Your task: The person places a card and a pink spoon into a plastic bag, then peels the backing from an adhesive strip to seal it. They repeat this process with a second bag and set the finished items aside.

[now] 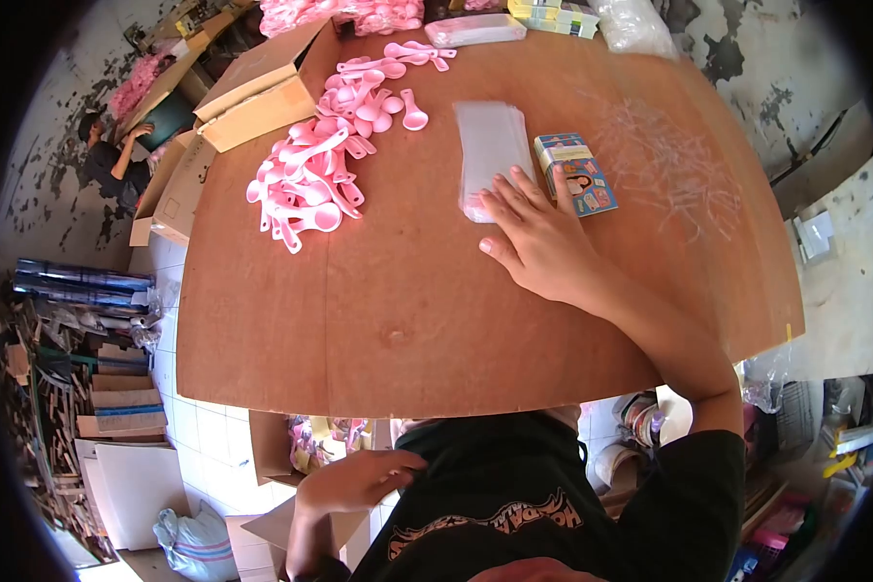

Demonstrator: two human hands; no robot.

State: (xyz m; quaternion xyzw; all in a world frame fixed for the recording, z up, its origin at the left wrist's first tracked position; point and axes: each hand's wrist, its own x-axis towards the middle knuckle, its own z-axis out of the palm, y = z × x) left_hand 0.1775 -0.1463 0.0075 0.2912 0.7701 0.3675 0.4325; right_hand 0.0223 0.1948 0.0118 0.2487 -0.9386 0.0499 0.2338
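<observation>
Over our wooden table (388, 320), our right hand (548, 250) has loose, spread fingers; our left hand (354, 482), off the near edge, we cannot read. Clear bags (493, 145) lie at our right fingertips, beside a card pack (589, 182).

At the left, a person in dark clothing (109, 173) is near a wall (34, 209) with flaking paint. Below them, shiny dark-blue rolls (78, 284) lie stacked, with a heap of wood scraps (39, 417) under them in the view. White floor tiles (199, 427) run between these and the table (388, 335). A large pale board (144, 495) leans near a striped, bulging sack (194, 541). At the right, shelf clutter is too blurred to name.
</observation>
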